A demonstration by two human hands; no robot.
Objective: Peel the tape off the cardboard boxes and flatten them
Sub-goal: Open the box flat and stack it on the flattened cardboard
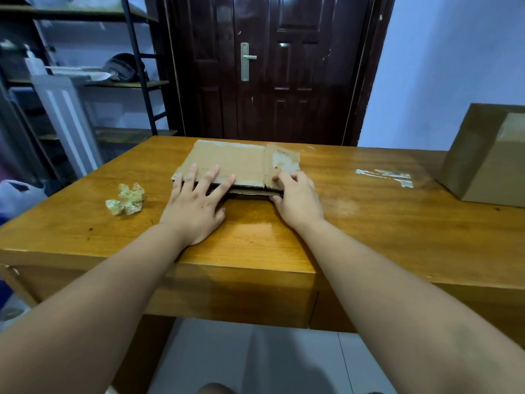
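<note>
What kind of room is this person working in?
Likely a home's entry room or storeroom: a dark wooden door with a lever handle, a metal shelving rack of household items, and a wooden table bearing a flattened cardboard box.

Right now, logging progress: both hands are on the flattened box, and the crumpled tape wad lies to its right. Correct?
No: the head view shows the crumpled tape wad left of the flattened box. The left hand and right hand are on it.

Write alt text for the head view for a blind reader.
A left hand presses flat on a flattened cardboard box on a wooden table while the right hand grips its near edge. Crumpled tape lies left; an unflattened box stands right.
</note>
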